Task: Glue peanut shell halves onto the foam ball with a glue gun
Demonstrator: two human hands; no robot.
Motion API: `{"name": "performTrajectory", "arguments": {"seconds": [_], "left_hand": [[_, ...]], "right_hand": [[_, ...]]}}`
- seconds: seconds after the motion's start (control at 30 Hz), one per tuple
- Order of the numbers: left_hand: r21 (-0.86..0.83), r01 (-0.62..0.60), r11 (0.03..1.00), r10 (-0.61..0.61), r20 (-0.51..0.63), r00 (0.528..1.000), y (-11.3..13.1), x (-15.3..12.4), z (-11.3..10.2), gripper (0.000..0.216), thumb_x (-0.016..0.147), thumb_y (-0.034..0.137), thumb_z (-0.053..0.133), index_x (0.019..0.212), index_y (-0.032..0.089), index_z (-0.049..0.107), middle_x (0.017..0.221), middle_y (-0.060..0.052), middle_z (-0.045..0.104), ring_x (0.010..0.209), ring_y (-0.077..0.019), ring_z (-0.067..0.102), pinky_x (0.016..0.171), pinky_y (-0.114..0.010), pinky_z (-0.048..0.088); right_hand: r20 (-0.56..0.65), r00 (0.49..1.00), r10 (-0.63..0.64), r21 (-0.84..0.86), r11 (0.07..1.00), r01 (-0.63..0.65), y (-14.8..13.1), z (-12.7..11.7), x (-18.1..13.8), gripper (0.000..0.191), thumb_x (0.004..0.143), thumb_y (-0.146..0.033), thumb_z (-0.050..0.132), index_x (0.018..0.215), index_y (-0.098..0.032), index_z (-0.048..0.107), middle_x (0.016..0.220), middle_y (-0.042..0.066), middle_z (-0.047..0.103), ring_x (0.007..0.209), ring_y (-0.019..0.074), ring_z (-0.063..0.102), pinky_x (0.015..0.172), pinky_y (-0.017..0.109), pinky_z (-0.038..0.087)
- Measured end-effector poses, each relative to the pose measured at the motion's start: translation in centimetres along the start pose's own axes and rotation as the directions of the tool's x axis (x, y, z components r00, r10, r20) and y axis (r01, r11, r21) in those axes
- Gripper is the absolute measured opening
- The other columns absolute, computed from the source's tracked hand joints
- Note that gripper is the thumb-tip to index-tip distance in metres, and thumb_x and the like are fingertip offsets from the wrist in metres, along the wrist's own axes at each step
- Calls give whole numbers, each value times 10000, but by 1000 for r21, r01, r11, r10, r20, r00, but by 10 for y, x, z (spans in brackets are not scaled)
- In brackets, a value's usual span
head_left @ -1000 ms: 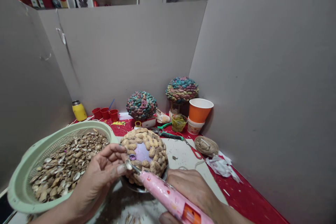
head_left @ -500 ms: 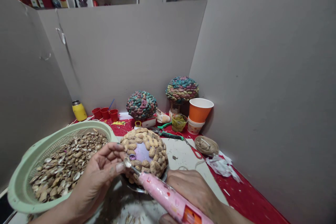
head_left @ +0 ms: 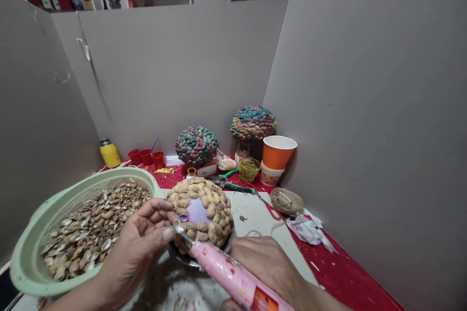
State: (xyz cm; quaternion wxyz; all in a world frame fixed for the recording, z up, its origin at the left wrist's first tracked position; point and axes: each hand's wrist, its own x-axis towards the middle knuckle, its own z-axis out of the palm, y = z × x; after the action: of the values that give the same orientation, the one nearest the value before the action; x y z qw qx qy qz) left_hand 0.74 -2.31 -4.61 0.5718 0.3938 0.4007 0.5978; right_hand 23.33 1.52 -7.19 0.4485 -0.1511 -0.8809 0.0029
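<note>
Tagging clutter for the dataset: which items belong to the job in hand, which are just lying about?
Likely in the job:
left hand, pinching a shell
right hand, gripping the pink glue gun
peanut-covered ball
metal bowl under it
green basket of shells

Seemingly lying about:
yellow bottle
red cups
pliers
scissors
twine
orange cup
crumpled tissue

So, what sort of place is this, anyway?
Probably a craft workstation between grey partitions: there's a pink glue gun, a green colander of nutshells, and a partly peanut-covered ball.
</note>
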Motion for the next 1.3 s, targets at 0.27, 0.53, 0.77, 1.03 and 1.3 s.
{"name": "performTrajectory", "arguments": {"seconds": [0.27,0.53,0.77,1.03,1.3], "left_hand": [[-19,13,1000,-13,30,999,-2,0,1,306,687,175,849,942,192,681,835,-10,674,740,-113,614,685,-192,509],[-16,31,999,-30,39,999,-5,0,2,334,673,206,862,949,197,673,830,-11,679,750,-119,621,700,-204,512],[4,23,1000,-23,52,998,-3,0,3,304,691,215,851,938,199,674,819,-5,676,741,-119,620,700,-207,510],[-12,14,1000,-14,-8,1000,-2,-1,-1,337,679,178,851,964,192,673,849,-20,672,761,-124,606,696,-204,515],[-35,15,999,-15,-9,1000,3,-1,2,320,681,181,853,950,203,682,844,-4,675,776,-123,622,721,-206,533]], "right_hand": [[2,1000,7,-1,1000,-7,2,1,0,571,1037,-551,321,581,-208,356,533,-41,338,442,112,312,426,278,243],[9,1000,-13,-25,1000,13,1,1,0,596,1058,-541,280,576,-201,369,514,-36,360,435,112,319,424,286,232],[-4,1000,-1,-9,1000,1,0,0,1,569,1056,-518,289,583,-209,352,517,-39,344,427,110,316,423,280,236],[7,1000,14,7,1000,-14,-1,-1,4,560,1043,-528,309,585,-208,354,532,-37,336,432,112,326,422,273,242],[54,998,-41,-125,991,48,0,-1,0,619,1072,-507,210,572,-192,394,503,-28,400,428,104,347,439,279,243]]}}
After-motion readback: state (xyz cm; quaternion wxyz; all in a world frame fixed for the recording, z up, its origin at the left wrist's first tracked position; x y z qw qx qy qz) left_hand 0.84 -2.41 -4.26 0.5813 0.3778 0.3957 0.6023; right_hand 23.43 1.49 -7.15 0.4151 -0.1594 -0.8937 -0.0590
